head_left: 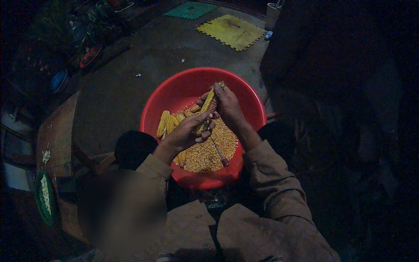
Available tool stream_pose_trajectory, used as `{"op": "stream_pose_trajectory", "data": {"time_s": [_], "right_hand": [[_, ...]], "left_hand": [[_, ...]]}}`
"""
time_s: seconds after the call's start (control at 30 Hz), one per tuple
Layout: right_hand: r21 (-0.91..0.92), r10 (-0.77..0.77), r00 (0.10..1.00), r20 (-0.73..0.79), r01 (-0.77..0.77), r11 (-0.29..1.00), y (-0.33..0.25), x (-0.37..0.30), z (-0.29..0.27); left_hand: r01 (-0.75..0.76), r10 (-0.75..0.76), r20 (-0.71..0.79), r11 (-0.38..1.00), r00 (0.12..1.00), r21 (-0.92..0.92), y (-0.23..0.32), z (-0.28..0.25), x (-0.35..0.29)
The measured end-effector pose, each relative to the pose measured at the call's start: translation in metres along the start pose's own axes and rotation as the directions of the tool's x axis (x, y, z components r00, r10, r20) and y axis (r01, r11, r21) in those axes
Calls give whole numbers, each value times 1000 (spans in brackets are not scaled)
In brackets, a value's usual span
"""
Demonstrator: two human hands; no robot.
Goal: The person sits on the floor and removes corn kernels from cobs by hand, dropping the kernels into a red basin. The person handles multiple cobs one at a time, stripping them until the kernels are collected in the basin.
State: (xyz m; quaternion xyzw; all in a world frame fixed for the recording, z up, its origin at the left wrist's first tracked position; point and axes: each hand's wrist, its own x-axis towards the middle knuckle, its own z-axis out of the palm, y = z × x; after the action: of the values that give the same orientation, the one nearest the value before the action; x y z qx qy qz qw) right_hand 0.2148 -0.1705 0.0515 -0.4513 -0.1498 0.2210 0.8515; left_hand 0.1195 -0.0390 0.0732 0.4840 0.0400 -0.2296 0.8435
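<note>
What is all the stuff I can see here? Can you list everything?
Basin: one, red, on the floor at centre.
Loose corn kernels: a heap, yellow, inside the basin.
Whole corn cobs: several, yellow, at the basin's left side.
Held corn cob: one, yellow, above the basin, gripped by both hands.
Foam mats: two, yellow and green, on the floor at the top.
Left hand: on the cob's lower end.
Right hand: on the cob's upper end.

A glossy, smooth red plastic basin (244,94) holds matt yellow loose corn kernels (205,155). Beyond the basin, rough grey concrete floor (144,65) carries matt foam mats (230,31).
</note>
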Motion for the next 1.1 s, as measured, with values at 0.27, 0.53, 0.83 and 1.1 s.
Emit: {"op": "stream_pose_trajectory", "data": {"time_s": [0.27,0.53,0.83,1.1], "right_hand": [[-17,-50,999,15,50,999,8,3,-2],[15,-14,1000,-24,15,1000,4,2,-2],[-17,-46,999,-20,45,999,7,3,-2],[68,-21,999,-36,23,997,5,6,-5]], "left_hand": [[-36,50,-54,972,997,231,-6,-12,8],[-23,26,-47,998,999,54,0,-2,1],[-7,8,-5,987,1000,160,-5,-11,4],[-23,17,80,996,997,81,-2,-19,5]]}}
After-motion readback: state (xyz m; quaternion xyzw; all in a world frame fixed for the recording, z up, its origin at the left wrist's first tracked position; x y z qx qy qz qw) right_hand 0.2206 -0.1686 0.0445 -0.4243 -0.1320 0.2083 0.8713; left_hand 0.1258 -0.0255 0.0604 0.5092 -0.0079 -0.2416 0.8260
